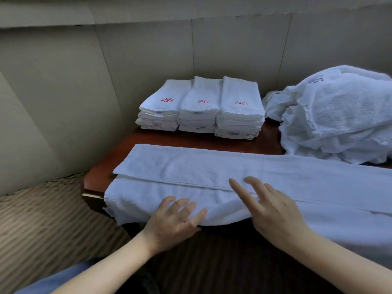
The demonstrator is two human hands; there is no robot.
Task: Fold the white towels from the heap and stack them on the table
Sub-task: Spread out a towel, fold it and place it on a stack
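A long white towel lies folded lengthwise across the front of the brown table, its far flap laid over the near half. My left hand rests flat on the towel's near edge, fingers straight. To its right, my right hand lies on the towel with the fingers spread over the flap's hem. Three side-by-side stacks of folded white towels with red emblems stand at the back of the table. The heap of unfolded white towels sits at the right.
Padded wall panels close in the table at the back and left. Striped carpet shows at the lower left, past the table's corner. The towel's right end runs out of the frame.
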